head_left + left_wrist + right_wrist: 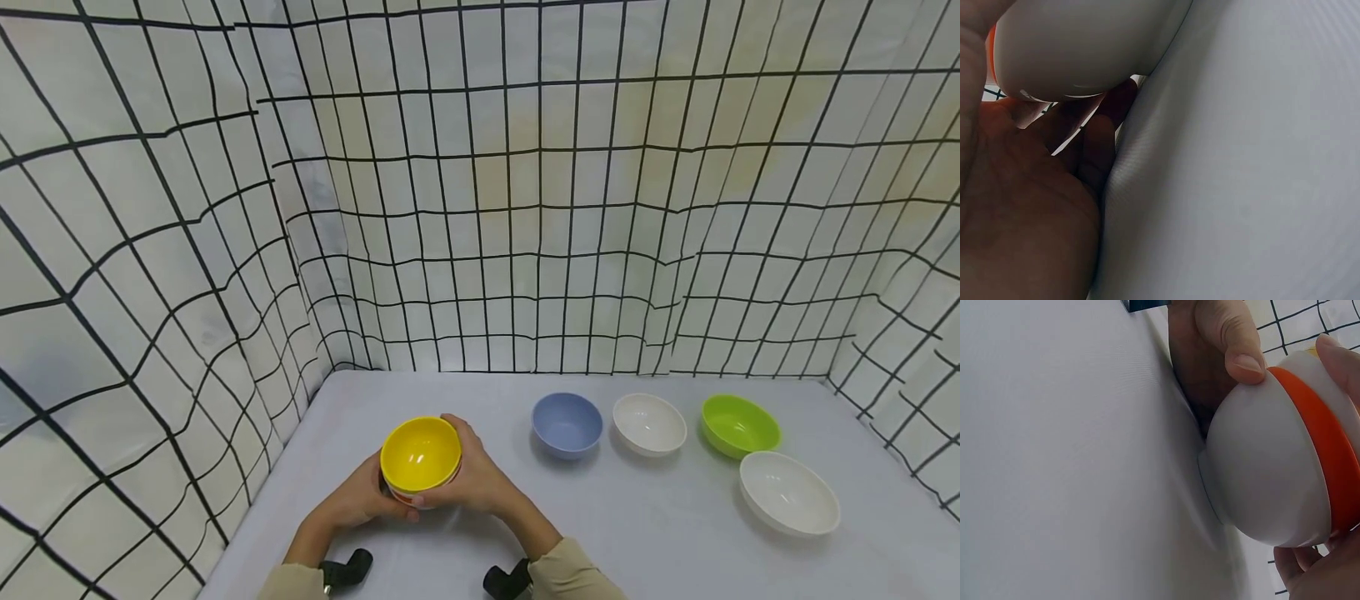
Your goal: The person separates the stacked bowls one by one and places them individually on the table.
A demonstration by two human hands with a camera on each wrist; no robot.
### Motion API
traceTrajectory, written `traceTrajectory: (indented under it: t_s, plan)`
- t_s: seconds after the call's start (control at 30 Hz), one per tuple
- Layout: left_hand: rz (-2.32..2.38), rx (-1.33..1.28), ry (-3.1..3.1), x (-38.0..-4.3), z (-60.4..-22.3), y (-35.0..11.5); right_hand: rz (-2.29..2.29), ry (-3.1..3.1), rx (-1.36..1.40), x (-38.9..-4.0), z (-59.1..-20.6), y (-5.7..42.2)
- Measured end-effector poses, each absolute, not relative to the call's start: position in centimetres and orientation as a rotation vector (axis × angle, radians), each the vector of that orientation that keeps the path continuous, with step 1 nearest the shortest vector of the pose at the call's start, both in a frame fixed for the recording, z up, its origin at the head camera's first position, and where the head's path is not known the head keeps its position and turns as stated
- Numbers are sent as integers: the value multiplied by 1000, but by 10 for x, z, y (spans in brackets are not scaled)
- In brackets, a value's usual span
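A stack of nested bowls (421, 455) stands at the left of the table, its top bowl yellow inside. Seen from the right wrist, the lowest bowl (1266, 469) is white outside, with an orange band (1319, 437) and another white bowl wall above it. Its foot is at the cloth. My left hand (367, 493) holds the stack from the left, thumb in front. From the right, my right hand (480, 473) grips it, fingers round the far side. The left palm (1029, 206) lies low beside the bowl's white underside (1085, 50). Inner bowls are mostly hidden.
To the right stand a blue bowl (567, 426), a white bowl (649, 425), a green bowl (741, 426) and a wider white dish (789, 493). White cloth covers the table (637, 542). Black-gridded white walls (525, 183) enclose its back and sides.
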State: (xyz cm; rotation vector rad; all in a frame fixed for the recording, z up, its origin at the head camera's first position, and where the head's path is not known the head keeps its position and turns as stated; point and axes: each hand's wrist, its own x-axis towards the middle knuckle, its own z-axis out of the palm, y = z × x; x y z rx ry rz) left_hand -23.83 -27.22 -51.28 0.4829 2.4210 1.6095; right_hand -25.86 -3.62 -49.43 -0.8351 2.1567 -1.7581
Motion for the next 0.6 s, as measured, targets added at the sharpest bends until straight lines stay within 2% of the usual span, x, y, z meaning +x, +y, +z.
traceTrajectory:
  t_s: [0.6]
  plan:
    - [1617, 475, 2402, -238, -513, -273, -1833, 2098, -809, -258, -495, -39]
